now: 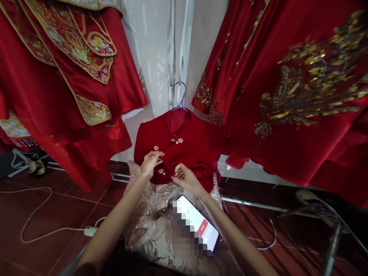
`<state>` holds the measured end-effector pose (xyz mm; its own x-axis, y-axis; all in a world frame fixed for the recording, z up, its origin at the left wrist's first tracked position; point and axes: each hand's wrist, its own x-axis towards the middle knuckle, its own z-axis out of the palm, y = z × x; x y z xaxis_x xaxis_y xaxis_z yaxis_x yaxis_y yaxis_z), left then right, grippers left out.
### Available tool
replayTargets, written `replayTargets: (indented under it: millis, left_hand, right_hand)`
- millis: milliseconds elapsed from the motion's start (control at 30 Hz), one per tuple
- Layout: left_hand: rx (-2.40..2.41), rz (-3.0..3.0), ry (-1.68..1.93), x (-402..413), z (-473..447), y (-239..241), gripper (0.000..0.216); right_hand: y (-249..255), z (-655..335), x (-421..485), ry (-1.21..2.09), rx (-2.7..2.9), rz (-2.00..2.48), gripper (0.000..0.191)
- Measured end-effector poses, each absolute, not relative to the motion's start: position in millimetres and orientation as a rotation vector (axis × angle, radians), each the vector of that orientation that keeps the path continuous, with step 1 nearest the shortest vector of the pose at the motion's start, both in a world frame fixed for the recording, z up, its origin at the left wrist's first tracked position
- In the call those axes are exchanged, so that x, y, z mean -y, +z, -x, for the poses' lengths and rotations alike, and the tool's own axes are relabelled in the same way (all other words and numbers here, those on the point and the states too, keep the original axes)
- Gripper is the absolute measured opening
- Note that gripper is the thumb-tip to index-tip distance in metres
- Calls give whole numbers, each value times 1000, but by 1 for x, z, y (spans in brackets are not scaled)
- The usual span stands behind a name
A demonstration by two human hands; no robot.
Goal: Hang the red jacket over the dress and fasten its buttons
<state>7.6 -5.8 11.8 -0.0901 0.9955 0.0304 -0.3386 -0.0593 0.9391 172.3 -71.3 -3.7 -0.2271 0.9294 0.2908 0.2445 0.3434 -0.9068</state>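
A small red jacket [195, 149] with gold knot buttons [177, 141] hangs on a purple hanger [181, 96] in front of me, over a pale shiny skirt [152, 214]. My left hand [151, 161] pinches the jacket's front flap by a gold button, fingers closed on the fabric. My right hand [184, 177] is curled on a gold button lower down on the jacket front. Both forearms reach up from the bottom of the view.
A phone [198, 224] with a lit screen lies below my right wrist. Large red embroidered gowns hang at left [63, 76] and right [301, 96]. A white cable and power strip [90, 230] lie on the dark red tiled floor; shoes [36, 165] sit far left.
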Motion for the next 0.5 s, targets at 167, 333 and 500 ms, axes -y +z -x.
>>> replayTargets:
  millis: [167,333,500]
  left_hand:
    - [-1090,-1439,1311,4,-24,28,24]
    - [-1052,-2152,1421,-2,-38,55,18]
    - [-1291,-2675,1190,-4,-38,82,24]
  right_hand:
    - [8,-189,75,1010,1865,1056,21]
    - [27,-213,81,1084,2154,1088,24]
    - [41,-230,85,1142,2221,1054,26]
